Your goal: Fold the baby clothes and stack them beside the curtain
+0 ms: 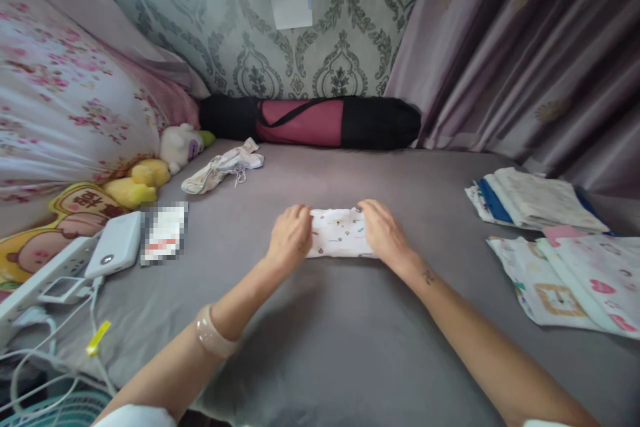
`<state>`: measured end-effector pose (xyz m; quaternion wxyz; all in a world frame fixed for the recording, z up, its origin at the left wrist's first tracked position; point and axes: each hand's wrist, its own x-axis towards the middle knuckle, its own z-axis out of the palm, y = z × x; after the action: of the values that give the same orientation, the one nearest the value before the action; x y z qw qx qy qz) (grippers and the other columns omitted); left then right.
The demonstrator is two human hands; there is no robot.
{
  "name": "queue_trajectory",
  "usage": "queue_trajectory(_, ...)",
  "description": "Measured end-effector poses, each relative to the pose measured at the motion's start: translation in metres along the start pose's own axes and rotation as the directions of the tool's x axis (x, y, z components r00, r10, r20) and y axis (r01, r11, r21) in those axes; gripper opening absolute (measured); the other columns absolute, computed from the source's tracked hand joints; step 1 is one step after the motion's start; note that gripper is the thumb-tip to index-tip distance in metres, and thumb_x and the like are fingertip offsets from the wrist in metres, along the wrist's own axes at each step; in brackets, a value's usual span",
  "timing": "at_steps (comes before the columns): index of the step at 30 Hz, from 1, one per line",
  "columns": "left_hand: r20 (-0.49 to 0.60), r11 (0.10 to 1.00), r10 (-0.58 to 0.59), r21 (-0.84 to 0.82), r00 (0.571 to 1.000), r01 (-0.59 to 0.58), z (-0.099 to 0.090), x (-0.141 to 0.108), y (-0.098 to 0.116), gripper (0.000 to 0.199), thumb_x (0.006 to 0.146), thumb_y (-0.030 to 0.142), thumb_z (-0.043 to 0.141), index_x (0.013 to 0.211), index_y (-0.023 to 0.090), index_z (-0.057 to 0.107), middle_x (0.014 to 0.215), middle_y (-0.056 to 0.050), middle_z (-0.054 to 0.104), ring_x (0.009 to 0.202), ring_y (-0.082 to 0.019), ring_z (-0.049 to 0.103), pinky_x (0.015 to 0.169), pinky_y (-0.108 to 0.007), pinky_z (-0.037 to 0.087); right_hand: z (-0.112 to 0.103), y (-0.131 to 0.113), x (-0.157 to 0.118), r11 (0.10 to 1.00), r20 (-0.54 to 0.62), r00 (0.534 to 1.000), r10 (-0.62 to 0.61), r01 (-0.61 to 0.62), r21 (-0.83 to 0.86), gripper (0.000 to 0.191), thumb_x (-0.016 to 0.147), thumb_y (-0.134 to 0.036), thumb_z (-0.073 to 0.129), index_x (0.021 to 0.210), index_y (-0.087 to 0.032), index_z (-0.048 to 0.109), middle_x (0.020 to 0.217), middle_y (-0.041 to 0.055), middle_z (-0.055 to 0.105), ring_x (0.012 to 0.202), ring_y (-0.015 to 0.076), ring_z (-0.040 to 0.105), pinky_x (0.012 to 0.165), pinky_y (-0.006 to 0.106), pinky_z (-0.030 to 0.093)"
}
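Note:
A small folded white cloth (339,233) with a scattered print is held between my two hands over the middle of the grey sheet. My left hand (292,235) grips its left edge, fingers closed and curled round it. On the opposite side, my right hand (384,230) has its fingers closed on the right edge. The cloth looks flat and stretched level between them. Whether its underside touches the sheet I cannot tell.
Two stacks of folded cloths, one farther back (545,197) and one nearer (575,280), lie at the right. A crumpled cloth (220,168) lies back left. Along the left are plush toys (143,180), a power bank (115,243) and cables. A long bag (305,123) lies at the back.

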<state>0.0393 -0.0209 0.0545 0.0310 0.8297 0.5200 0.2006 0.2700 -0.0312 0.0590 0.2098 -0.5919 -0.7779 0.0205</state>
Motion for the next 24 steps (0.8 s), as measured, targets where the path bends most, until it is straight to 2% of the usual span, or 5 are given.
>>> queue_trajectory(2,0.052,0.997,0.071,0.030,0.996,-0.073,0.010,-0.006,0.021,0.038,0.096,0.021,0.033,0.130,0.013,0.047,0.134,-0.019,0.053,0.132,-0.032,0.043,0.107,-0.052,0.037,0.008,-0.024,-0.005,0.991,0.055,0.989,-0.135,0.133,0.031,0.046,0.094,-0.010,0.030,0.134,-0.010,0.052,0.140,0.0162,0.053,0.133,0.0250,0.044,0.111,0.042,0.035)
queue_trajectory(5,0.067,0.993,0.027,0.112,0.997,-0.035,0.027,-0.011,0.035,0.045,0.095,0.022,0.034,0.137,0.006,0.043,0.145,-0.022,0.045,0.143,-0.034,0.029,0.115,-0.054,0.025,0.023,-0.044,-0.010,0.979,0.135,0.970,-0.201,0.205,-0.012,0.049,0.096,-0.016,0.030,0.142,-0.007,0.045,0.150,0.0173,0.041,0.143,0.0267,0.031,0.119,0.046,0.021)
queue_trajectory(14,0.146,0.988,-0.100,0.129,0.984,0.082,0.033,-0.013,0.008,0.060,0.098,0.052,0.032,0.145,0.017,0.041,0.154,-0.016,0.036,0.145,-0.034,0.026,0.116,-0.054,0.024,0.042,-0.033,-0.018,0.995,0.169,0.984,-0.050,0.063,-0.072,0.059,0.101,-0.038,0.028,0.151,-0.007,0.032,0.157,0.0163,0.028,0.146,0.0283,0.023,0.119,0.049,0.016)
queue_trajectory(19,0.206,0.978,-0.192,0.124,0.960,0.169,0.029,-0.016,0.003,0.076,0.095,0.062,0.030,0.151,0.009,0.030,0.159,-0.020,0.022,0.148,-0.035,0.015,0.118,-0.049,0.021,0.039,-0.024,-0.022,0.973,0.130,0.982,0.137,-0.108,-0.206,0.068,0.099,-0.046,0.031,0.149,0.000,0.033,0.155,0.0220,0.029,0.146,0.0324,0.023,0.119,0.050,0.011)
queue_trajectory(24,0.244,0.983,-0.181,0.090,0.953,0.163,0.026,-0.015,-0.004,0.080,0.094,0.064,0.028,0.152,0.008,0.028,0.160,-0.020,0.018,0.149,-0.034,0.010,0.118,-0.049,0.018,0.033,-0.007,-0.025,0.970,0.201,0.965,0.166,-0.123,-0.207,0.067,0.099,-0.043,0.027,0.151,-0.001,0.030,0.158,0.0186,0.024,0.146,0.0310,0.021,0.118,0.044,0.019)
